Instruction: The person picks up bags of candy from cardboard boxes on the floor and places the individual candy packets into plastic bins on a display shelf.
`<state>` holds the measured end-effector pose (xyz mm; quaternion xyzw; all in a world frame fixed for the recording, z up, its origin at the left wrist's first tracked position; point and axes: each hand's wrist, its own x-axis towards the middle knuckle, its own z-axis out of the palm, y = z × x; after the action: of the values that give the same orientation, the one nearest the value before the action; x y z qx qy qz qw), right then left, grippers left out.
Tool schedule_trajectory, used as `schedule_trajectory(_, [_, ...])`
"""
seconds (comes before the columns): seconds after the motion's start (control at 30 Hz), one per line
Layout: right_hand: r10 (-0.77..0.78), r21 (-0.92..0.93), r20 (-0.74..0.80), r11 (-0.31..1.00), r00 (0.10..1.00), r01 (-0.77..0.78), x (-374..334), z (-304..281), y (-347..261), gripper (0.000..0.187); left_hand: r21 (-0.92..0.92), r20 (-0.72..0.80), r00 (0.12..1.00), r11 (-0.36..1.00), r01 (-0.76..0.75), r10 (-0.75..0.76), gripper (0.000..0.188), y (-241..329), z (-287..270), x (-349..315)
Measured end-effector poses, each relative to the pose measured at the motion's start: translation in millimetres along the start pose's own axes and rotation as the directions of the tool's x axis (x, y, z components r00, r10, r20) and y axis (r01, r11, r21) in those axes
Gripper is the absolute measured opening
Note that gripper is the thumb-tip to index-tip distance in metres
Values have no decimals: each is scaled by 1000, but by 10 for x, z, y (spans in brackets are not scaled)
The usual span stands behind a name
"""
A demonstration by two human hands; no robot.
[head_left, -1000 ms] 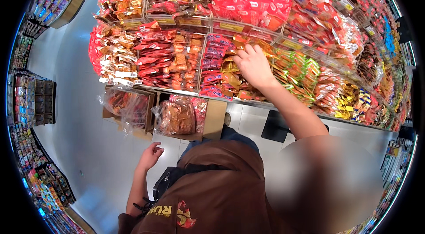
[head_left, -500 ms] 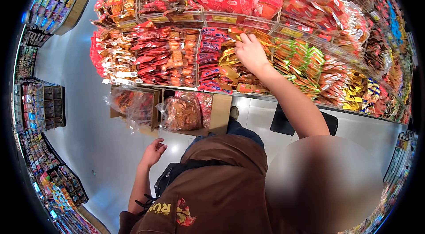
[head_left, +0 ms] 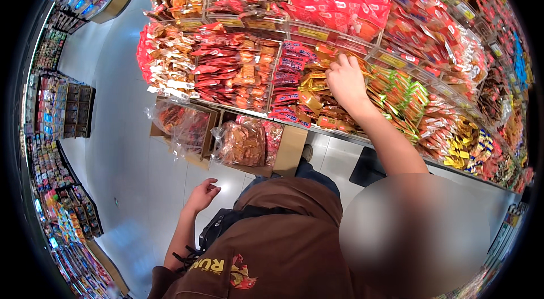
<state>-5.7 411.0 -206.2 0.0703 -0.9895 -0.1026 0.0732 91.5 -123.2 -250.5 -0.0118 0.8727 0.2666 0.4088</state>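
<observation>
My right hand curls over the gold packets, upper middle of the frame; whether it pinches one, I cannot tell. I should press lightly, so rows stay neat. My left hand hangs empty.

Bright light, pale glare on the floor, round blur at lower right, bent edges, black corners

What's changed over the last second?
The right hand has shifted slightly right across the gold packets; can't tell whether it grips one. The whole view has swung too, as the head camera moved. Unchanged: the left hand hangs empty near the cardboard boxes, which stay put.
</observation>
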Motion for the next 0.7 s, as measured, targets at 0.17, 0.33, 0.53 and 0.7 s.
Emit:
schedule_trajectory(0.17, [-71, 114, -148, 990, 986, 88, 54, -208, -92, 11, -26, 20, 1000, 1000, 4, -3, 43, -114, 62, 60])
schedule_trajectory(0.33, [-90, 249, -237, 957, 967, 150, 169, -133, -238, 13, -30, -2, 999, 999, -34, 34, 46, -45, 46, 68])
schedule_trajectory(0.53, [-102, 291, -131, 947, 986, 137, 399, 40, -475, 21, -44, -12, 999, 998, -48, 48, 46, -154, 78, 61])
schedule_trajectory(0.7, [-75, 244, -8, 967, 997, 74, 528, 229, -550, 17, -46, -26, 999, 999, -22, 21, 45, -276, 96, -62])
